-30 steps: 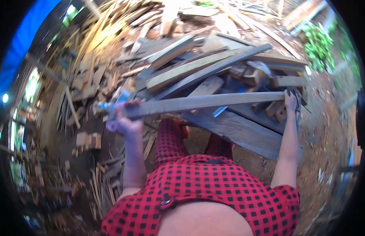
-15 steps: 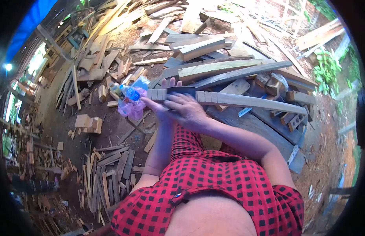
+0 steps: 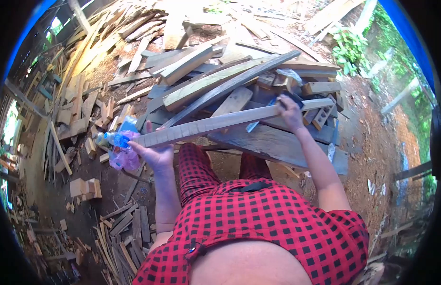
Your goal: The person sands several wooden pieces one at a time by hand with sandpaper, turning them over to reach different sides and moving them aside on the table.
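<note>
A long, slightly curved wooden bar (image 3: 220, 118) slants across in front of me, with several crosswise lines marked near its left end. My left hand (image 3: 157, 154) is closed around that end from below, the thumb along the near side and fingertips showing beyond. Toward the bar's right end, my right hand (image 3: 290, 114) is closed over a dark sheet that looks like sandpaper (image 3: 299, 105), pressed on the wood. The palm side of the right hand is hidden. Just left of my left hand are a blue-labelled plastic bottle (image 3: 117, 139) and a pink plastic bag (image 3: 125, 160).
Rough beams (image 3: 220, 83) and a wide dark plank (image 3: 263, 142) are piled beyond and below the bar. Wood blocks (image 3: 85, 188) lie on the ground at left, near a heap of thin offcuts (image 3: 130, 228). A leafy plant (image 3: 348, 50) grows at the far right.
My right hand has slid with the dark sheet from near the bar's left end to near its right end. The bar now tilts up to the right, and the view has shifted right.
</note>
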`<state>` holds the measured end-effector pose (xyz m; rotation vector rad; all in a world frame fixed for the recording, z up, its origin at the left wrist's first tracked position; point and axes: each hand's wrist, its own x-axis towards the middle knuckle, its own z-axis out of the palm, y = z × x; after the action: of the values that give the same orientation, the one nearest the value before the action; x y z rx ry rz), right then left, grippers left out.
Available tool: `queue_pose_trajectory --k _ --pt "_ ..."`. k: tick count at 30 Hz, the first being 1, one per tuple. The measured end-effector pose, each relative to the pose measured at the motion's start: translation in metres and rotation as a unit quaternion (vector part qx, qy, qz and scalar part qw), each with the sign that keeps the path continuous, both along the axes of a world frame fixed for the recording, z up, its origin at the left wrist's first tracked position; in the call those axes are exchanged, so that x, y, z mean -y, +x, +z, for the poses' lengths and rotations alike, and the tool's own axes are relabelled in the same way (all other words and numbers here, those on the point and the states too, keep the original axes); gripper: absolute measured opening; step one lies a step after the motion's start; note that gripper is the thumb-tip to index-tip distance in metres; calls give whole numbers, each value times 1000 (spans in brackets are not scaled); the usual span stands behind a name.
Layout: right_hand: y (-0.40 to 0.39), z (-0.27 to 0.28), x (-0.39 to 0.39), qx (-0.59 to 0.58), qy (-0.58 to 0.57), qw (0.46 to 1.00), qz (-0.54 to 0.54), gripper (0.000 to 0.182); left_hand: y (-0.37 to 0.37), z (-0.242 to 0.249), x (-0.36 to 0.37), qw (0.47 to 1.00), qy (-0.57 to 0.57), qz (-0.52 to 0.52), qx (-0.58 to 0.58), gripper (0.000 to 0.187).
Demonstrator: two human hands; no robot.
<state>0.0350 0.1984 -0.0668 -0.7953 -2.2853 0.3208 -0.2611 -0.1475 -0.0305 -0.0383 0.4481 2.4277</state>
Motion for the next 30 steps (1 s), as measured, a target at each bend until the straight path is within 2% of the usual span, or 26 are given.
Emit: queue_pose_trajectory --k 2,4,6,7,8,9,10,11,13,16,18,19,20,22,24,25,26,28,29,30 --pt "41 -9 -42 -43 -154 974 -160 38 4 3 -1 996 -72 46 7 90" --pt "53 -17 -60 -56 -170 952 -248 39 5 15 -6 991 -108 59 44 88" --pt "29 19 -14 -30 -101 972 -211 36 -1 25 -10 972 -143 82 167 85" --pt "10 21 6 -105 -65 988 -98 29 3 35 -15 966 -163 106 171 83" --pt "-10 17 27 -89 14 995 -33 27 0 31 -18 967 -165 97 165 83" --pt "-34 28 62 -107 42 993 25 26 -9 22 -16 971 -157 103 145 82" --pt "-52 41 94 -97 -6 988 117 29 -16 17 -14 975 -150 109 124 81" --pt "-67 41 119 -99 15 979 179 32 -18 17 -14 976 -132 115 126 80" --pt "-78 55 158 -99 87 972 194 34 -10 30 -16 979 -129 113 112 80" --pt "-63 55 128 -91 75 972 205 35 -5 47 -8 980 -135 109 100 80" --pt "-39 38 70 -132 55 982 125 30 -4 51 0 988 -138 26 56 82" --pt "-18 33 40 -149 49 985 75 28 -2 54 0 989 -136 25 57 82" --pt "5 28 13 -157 26 987 4 25 1 58 0 988 -137 36 67 83" --pt "53 6 -42 -150 -55 978 -135 35 4 58 -4 986 -137 44 80 84" --pt "88 3 -76 -119 -185 944 -245 44 1 56 -13 983 -80 121 117 86" --pt "94 6 -82 -119 -184 944 -246 44 1 50 -17 988 -37 127 77 95" --pt "97 14 -83 -86 -173 942 -276 44 -1 44 -18 988 -35 126 78 95" --pt "100 23 -78 -52 -163 937 -305 45 -9 33 -15 984 101 28 -144 105" --pt "96 38 -61 15 -134 951 -279 42 -17 31 -18 973 94 30 -209 111" --pt "94 46 -50 82 -106 958 -252 39 -24 31 -19 973 91 29 -209 111"
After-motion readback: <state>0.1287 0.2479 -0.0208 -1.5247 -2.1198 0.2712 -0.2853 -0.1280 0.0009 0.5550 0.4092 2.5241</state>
